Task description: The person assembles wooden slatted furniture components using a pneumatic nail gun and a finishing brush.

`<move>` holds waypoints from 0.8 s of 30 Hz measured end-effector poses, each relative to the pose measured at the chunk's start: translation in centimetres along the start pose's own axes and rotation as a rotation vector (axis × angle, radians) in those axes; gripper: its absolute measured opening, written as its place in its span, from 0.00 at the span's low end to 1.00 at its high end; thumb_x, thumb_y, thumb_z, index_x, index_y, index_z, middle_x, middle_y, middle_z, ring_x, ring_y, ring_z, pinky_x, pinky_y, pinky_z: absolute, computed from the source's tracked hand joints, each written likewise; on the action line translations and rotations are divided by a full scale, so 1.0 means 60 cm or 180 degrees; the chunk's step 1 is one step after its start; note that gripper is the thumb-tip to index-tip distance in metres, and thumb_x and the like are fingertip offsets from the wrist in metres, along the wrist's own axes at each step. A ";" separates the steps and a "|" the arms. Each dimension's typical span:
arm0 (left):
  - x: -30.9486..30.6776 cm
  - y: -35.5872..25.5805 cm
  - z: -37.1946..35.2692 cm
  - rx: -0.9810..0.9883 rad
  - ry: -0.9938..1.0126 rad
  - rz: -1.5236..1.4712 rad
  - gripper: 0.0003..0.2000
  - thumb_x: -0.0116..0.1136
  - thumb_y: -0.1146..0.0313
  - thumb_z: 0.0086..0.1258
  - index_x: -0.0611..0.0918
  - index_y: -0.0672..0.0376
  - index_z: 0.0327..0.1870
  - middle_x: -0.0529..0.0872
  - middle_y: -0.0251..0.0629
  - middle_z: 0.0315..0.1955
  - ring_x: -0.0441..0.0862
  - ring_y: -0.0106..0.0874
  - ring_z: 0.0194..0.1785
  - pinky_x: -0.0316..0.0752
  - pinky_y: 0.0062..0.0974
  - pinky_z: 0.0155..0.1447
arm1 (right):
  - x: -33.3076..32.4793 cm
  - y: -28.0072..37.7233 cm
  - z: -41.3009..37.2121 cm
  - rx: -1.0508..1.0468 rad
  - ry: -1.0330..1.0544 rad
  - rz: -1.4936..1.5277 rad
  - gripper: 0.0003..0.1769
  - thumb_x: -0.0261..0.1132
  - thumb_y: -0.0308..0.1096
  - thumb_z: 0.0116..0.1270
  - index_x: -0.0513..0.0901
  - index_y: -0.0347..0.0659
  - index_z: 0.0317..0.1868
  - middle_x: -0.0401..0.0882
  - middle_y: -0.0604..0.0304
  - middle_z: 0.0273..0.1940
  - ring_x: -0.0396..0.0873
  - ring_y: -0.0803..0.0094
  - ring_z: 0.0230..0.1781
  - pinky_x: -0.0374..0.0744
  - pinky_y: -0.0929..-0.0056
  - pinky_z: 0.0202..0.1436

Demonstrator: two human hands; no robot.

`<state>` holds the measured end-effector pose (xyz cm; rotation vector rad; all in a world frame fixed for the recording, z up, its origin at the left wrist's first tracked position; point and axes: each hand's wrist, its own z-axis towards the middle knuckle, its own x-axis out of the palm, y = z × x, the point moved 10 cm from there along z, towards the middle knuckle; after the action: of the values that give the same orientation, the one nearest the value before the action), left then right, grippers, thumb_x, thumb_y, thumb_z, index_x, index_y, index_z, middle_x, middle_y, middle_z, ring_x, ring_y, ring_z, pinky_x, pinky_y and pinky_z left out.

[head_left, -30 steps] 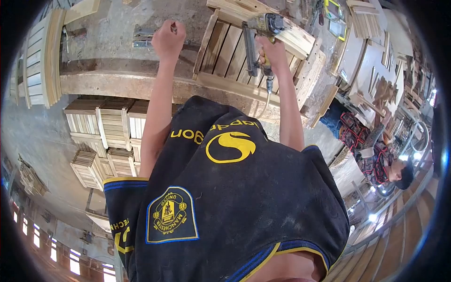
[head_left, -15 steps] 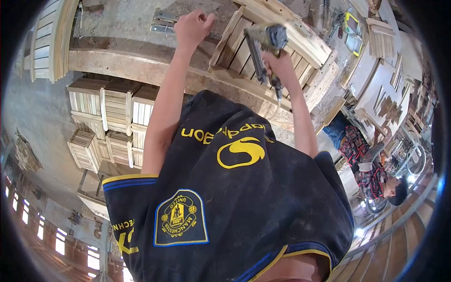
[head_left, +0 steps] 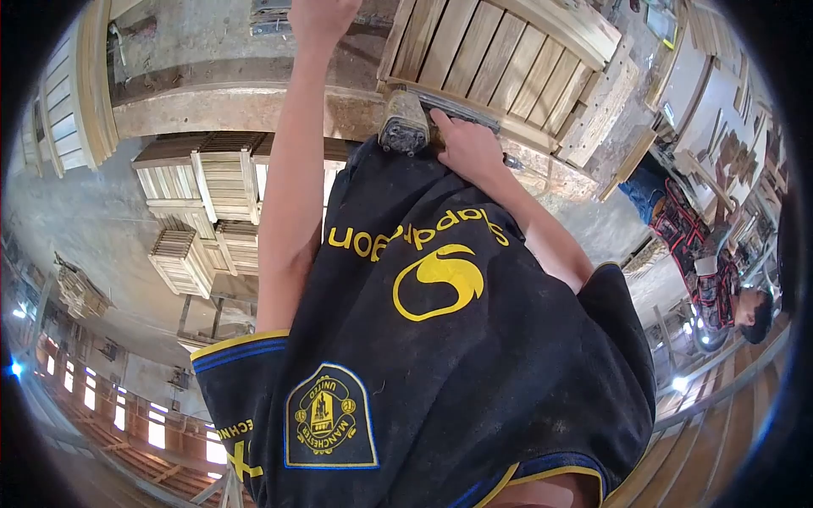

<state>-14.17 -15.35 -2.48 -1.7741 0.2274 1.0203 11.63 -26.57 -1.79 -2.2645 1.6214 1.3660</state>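
While the right hand (head_left: 466, 151) wraps around the nail gun (head_left: 405, 123), its index finger reaching along the tool, the left hand (head_left: 324, 21) is cut off by the top edge, so I cannot tell whether its fingers are spread or curled. The nail gun is beside the near edge of a slatted wood panel (head_left: 487, 55) on the workbench (head_left: 212, 114), close against the dark shirt (head_left: 525, 381). Upside down in this view, yellow chest letters spell "Snapdragon", partly lost in a fold, next to a yellow swirl logo (head_left: 453, 275). A badge (head_left: 330, 423) edged in blue reads "MANCHESTER UNITED". The sleeve (head_left: 241, 372) carries yellow print, apparently "TECHNO", with larger characters only partly visible. More slatted panels (head_left: 224, 182) are stacked below the bench; another person (head_left: 699, 254) is at the right.
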 end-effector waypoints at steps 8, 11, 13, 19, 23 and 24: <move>-0.003 -0.002 0.003 -0.0029 -0.0032 -0.0010 0.18 0.58 0.55 0.59 0.79 0.66 0.25 0.79 0.48 0.18 0.78 0.46 0.25 0.70 0.39 0.31 | -0.006 -0.048 -0.043 0.0217 0.0259 0.0065 0.30 0.65 0.35 0.51 0.68 0.43 0.56 0.81 0.49 0.35 0.81 0.51 0.36 0.79 0.54 0.38; -0.012 -0.024 -0.002 0.0088 -0.0092 -0.0229 0.18 0.58 0.55 0.60 0.79 0.66 0.26 0.79 0.48 0.18 0.78 0.44 0.24 0.70 0.38 0.31 | 0.012 -0.105 -0.069 0.0380 0.0188 0.0088 0.32 0.65 0.36 0.50 0.68 0.45 0.58 0.81 0.48 0.36 0.80 0.50 0.37 0.79 0.53 0.39; -0.010 -0.023 -0.004 0.0077 -0.0034 -0.0429 0.19 0.58 0.55 0.60 0.79 0.67 0.26 0.79 0.48 0.18 0.78 0.43 0.24 0.70 0.37 0.31 | 0.006 -0.116 -0.080 0.0423 0.0157 0.0103 0.32 0.65 0.35 0.50 0.68 0.45 0.58 0.81 0.48 0.35 0.80 0.50 0.37 0.79 0.53 0.39; 0.005 0.001 0.004 0.0080 0.0083 0.0162 0.16 0.57 0.59 0.62 0.81 0.67 0.31 0.79 0.47 0.19 0.77 0.40 0.24 0.69 0.35 0.32 | 0.001 -0.126 -0.093 0.0531 0.0124 0.0212 0.32 0.65 0.35 0.50 0.69 0.44 0.58 0.81 0.47 0.35 0.80 0.49 0.38 0.78 0.53 0.40; -0.005 0.004 0.003 0.0044 -0.0257 -0.0060 0.14 0.56 0.62 0.62 0.79 0.68 0.33 0.77 0.47 0.19 0.74 0.37 0.23 0.68 0.32 0.31 | -0.003 -0.125 -0.096 0.0617 0.0130 0.0279 0.31 0.65 0.35 0.50 0.69 0.44 0.58 0.81 0.46 0.34 0.80 0.48 0.38 0.78 0.52 0.41; -0.009 0.004 0.001 0.0056 -0.0367 -0.0282 0.13 0.56 0.63 0.62 0.78 0.68 0.33 0.77 0.47 0.18 0.73 0.36 0.22 0.68 0.31 0.30 | 0.000 -0.128 -0.099 0.0625 0.0130 0.0280 0.31 0.65 0.35 0.50 0.69 0.44 0.58 0.81 0.46 0.34 0.80 0.48 0.38 0.78 0.52 0.41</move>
<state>-14.68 -15.55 -2.25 -1.6884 0.0851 1.0497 21.32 -25.97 -1.46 -2.1462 1.7997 1.1267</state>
